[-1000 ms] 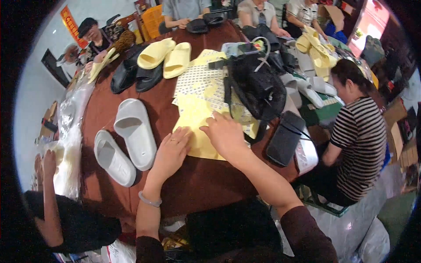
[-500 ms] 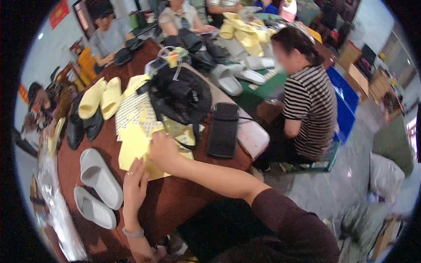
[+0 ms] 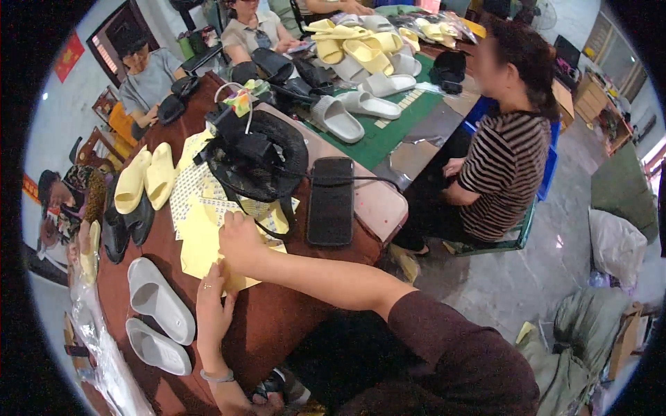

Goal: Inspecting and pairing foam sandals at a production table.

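Yellow sheets of small printed labels (image 3: 196, 244) lie on the brown table in front of me. My right hand (image 3: 239, 244) rests over their near part, its fingers curled under and closed; whatever is between them is hidden. My left hand (image 3: 214, 315) is at the near edge of the sheets, fingers stretched out and thumb apart, touching the yellow paper. Left of it lies a pair of grey slides (image 3: 161, 301). Farther off, a pair of yellow slides (image 3: 144, 179) rests partly on black shoes (image 3: 128, 225).
A black mesh fan (image 3: 260, 154) stands beyond the sheets, beside a black phone (image 3: 331, 201) with a cable. A person in a striped shirt (image 3: 503, 177) sits at the right. Piled slides (image 3: 361, 52) cover the far table; other people sit there. Clear plastic (image 3: 104, 347) hangs along the left edge.
The view has shifted, so the striped-shirt person sits farther right and more upright. That person's head has lifted. My hands stay at the yellow sheets, nearly in place.
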Tool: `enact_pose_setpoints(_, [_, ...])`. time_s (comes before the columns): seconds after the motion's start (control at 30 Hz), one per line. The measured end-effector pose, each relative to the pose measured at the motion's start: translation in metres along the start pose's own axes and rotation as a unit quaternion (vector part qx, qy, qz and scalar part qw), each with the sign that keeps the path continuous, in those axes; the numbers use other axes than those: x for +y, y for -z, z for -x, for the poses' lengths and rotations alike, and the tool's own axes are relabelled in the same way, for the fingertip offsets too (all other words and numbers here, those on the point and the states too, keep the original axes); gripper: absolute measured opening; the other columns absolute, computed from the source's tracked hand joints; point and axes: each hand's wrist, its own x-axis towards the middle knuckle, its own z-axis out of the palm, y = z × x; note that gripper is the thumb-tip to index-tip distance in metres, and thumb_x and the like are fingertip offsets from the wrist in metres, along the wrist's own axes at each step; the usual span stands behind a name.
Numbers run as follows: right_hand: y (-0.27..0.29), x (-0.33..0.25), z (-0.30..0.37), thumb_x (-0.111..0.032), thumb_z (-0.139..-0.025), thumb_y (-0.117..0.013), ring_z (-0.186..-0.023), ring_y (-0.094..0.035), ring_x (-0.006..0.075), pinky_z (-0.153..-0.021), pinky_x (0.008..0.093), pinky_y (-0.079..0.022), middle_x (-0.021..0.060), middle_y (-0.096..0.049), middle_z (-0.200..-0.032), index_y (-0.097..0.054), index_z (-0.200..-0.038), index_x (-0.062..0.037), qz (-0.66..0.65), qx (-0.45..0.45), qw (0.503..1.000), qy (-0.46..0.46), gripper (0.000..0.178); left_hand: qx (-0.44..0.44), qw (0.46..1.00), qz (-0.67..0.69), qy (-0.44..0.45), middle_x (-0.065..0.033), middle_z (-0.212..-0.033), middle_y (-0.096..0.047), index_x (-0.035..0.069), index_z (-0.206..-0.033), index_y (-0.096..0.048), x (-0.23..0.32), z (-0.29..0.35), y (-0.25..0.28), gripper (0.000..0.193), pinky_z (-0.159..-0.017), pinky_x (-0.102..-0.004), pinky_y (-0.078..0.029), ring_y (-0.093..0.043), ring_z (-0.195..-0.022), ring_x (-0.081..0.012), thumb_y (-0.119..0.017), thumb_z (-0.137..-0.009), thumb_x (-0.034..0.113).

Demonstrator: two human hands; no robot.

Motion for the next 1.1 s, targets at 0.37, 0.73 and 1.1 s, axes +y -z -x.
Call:
enact_pose_setpoints(0.37, [0.0,-0.025,0.019,-0.023,-0.087,-0.055,-0.092,-0.058,0.0294,-0.074,0.0406,-0.051,0.0123,-0.056,-0.094,-0.063,-0.096,-0.0047,-0.152,0.008,0.972,0.179,0.021,-0.025,0.998,0.057,-0.025,-0.0156,-0.112,-0.058,0.001,-0.095,-0.065,-0.009,0.003,0.007,0.02,-0.103,-0.0438,-0.035,-0.049,-0.114,-0.0342,-0.066,-0.08,0.014])
enact_pose_setpoints(0.73, [-0.002,-0.018,0.014,-0.027,-0.088,-0.058,-0.084,-0.062,0.0302,-0.068,0.042,-0.052,0.0128,-0.056,-0.093,-0.06,-0.106,-0.0095,-0.17,-0.013,0.971,0.169,0.025,0.214,0.971,0.065,0.079,-0.013,-0.107,-0.063,0.006,-0.098,-0.066,-0.051,0.015,0.007,0.018,-0.092,-0.0412,-0.043,-0.058,-0.108,-0.0309,-0.061,-0.088,0.02])
enact_pose_setpoints(1.1, [0.007,-0.024,0.016,-0.032,-0.09,-0.057,-0.09,-0.061,0.032,-0.074,0.0445,-0.05,0.0109,-0.055,-0.099,-0.056,-0.122,-0.0149,-0.152,-0.035,0.973,0.17,0.037,0.195,0.842,-0.3,0.403,-0.0121,-0.138,-0.046,0.01,-0.126,-0.055,-0.137,0.074,0.02,0.039,-0.105,-0.0503,-0.031,-0.037,-0.133,-0.0293,-0.053,-0.088,0.017])
